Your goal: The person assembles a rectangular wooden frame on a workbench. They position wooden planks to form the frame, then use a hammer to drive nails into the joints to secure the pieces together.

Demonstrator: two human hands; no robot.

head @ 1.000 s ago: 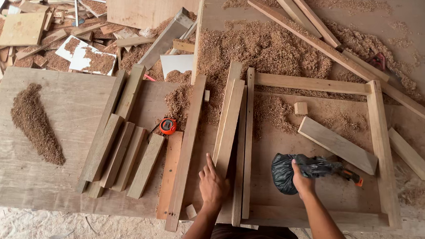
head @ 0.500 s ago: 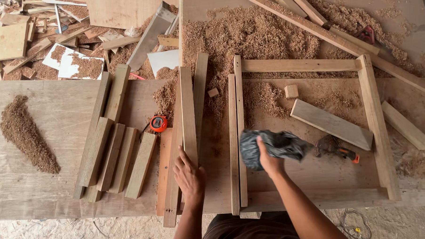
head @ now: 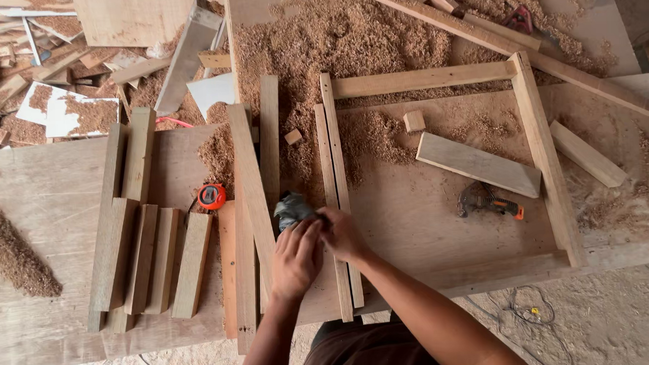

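left hand (head: pixel 295 259): palm down, fingers curled forward | right hand (head: pixel 343 234): closed, touching left, forearm angled in

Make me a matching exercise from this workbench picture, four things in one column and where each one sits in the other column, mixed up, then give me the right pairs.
Things:
1. round orange and black tape measure
2. small square wooden block
3. crumpled dark grey cloth
4. dark hand tool with orange handle

Places:
A. under both hands, the left hand and the right hand
B. inside the wooden frame, just below the flat loose board
C. left of the long upright strips, above the row of short planks
D. inside the frame, near its top rail

Pairs: 1-C, 2-D, 3-A, 4-B
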